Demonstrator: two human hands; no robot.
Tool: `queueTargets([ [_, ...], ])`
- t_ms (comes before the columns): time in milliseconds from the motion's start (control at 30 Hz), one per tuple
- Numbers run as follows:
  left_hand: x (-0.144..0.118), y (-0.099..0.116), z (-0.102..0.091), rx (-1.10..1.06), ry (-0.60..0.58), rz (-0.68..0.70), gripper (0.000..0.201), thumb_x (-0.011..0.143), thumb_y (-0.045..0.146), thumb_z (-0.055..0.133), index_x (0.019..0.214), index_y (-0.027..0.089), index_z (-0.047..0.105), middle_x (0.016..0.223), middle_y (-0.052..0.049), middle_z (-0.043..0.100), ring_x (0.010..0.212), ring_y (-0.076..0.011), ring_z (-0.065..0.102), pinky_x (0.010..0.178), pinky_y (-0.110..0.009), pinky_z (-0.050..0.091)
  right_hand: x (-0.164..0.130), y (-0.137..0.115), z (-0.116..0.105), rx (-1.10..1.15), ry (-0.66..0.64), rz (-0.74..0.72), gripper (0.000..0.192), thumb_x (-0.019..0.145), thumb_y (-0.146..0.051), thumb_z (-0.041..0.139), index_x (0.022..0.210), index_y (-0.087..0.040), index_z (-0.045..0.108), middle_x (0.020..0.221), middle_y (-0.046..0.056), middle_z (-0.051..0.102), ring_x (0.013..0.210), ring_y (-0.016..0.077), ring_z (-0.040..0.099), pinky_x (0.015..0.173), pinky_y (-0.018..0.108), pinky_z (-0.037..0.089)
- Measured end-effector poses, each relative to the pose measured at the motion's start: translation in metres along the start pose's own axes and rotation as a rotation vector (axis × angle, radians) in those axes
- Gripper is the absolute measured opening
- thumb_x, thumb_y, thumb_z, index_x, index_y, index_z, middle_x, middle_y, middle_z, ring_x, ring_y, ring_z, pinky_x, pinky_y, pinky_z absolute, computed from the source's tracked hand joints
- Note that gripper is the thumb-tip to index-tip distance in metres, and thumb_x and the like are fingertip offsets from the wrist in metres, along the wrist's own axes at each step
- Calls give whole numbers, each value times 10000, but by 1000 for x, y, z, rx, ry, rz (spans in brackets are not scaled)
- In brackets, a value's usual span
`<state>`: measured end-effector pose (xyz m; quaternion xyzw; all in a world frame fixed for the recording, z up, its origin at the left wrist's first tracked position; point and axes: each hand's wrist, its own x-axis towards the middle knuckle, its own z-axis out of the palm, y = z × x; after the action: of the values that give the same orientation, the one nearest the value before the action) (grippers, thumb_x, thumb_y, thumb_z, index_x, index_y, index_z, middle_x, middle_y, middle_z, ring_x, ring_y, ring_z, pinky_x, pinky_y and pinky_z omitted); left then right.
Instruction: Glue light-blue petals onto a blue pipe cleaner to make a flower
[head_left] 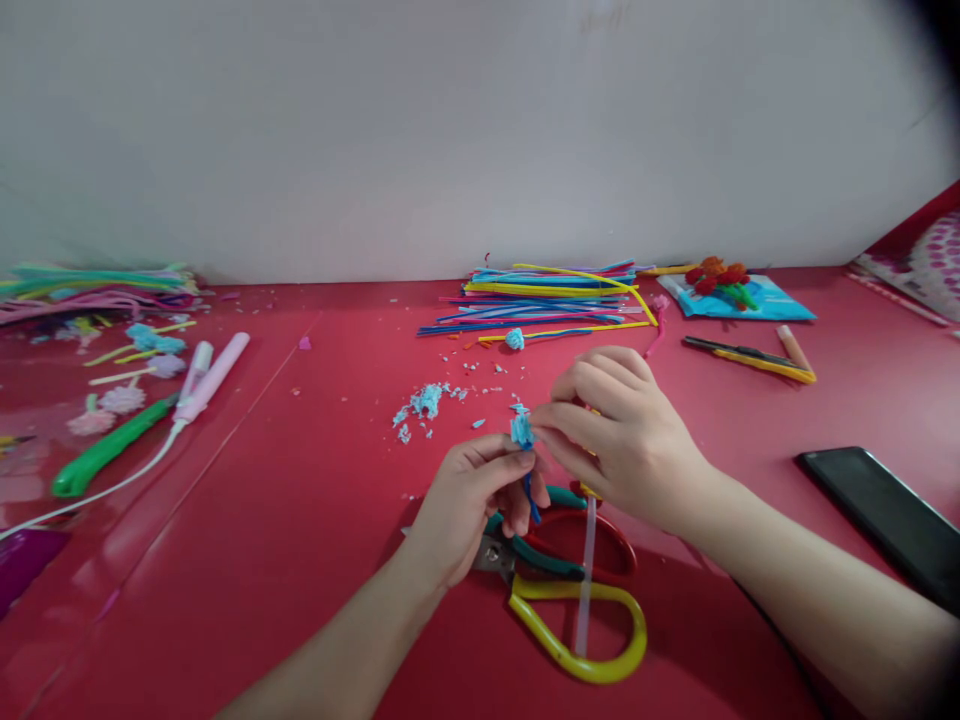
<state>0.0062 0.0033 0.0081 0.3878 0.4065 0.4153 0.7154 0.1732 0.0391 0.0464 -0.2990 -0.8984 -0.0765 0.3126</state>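
A fuzzy light-blue tuft [522, 430] on a dark-blue pipe-cleaner stem [531, 500] sits above the red counter [315, 520], pinched from both sides: the left hand [469, 505] has its grip closed around the stem, and the right hand [619, 435] nips the tuft between fingertips. Beneath the hands lie yellow-handled scissors [592, 640] and red-and-teal pliers [555, 550], with pale-blue fluff scraps [427, 400] just beyond. Farther back lie a bundle of coloured pipe cleaners [544, 295], a black phone [889, 520] to the right and a green-handled tool [105, 450] to the left; no writing is legible.
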Motion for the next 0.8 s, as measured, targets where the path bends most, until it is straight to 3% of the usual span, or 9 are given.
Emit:
queueTargets([
  [200, 0, -2, -1, -14, 3, 8, 180, 792, 285, 581, 681, 143, 590, 580, -6, 610, 384, -55, 462, 371, -174, 317, 0, 1, -2, -32, -3, -20, 156, 856, -183, 486, 758, -193, 608, 761, 23, 551, 715, 149, 447, 779, 332, 354],
  [467, 0, 2, 0, 22, 72, 82, 209, 779, 296, 608, 642, 138, 596, 609, -1, 582, 431, -55, 451, 418, -186, 337, -3, 0, 2, 1, 123, -40, 51, 821, -192, 540, 844, -194, 585, 793, 25, 574, 749, 155, 491, 762, 339, 385],
  [800, -3, 2, 3, 228, 159, 155, 234, 796, 301, 581, 611, 158, 603, 521, 20, 534, 430, -69, 438, 440, -196, 339, -5, -5, 2, -77, 122, -78, 55, 823, -160, 549, 813, -207, 576, 774, 12, 580, 717, 136, 473, 892, 357, 385],
])
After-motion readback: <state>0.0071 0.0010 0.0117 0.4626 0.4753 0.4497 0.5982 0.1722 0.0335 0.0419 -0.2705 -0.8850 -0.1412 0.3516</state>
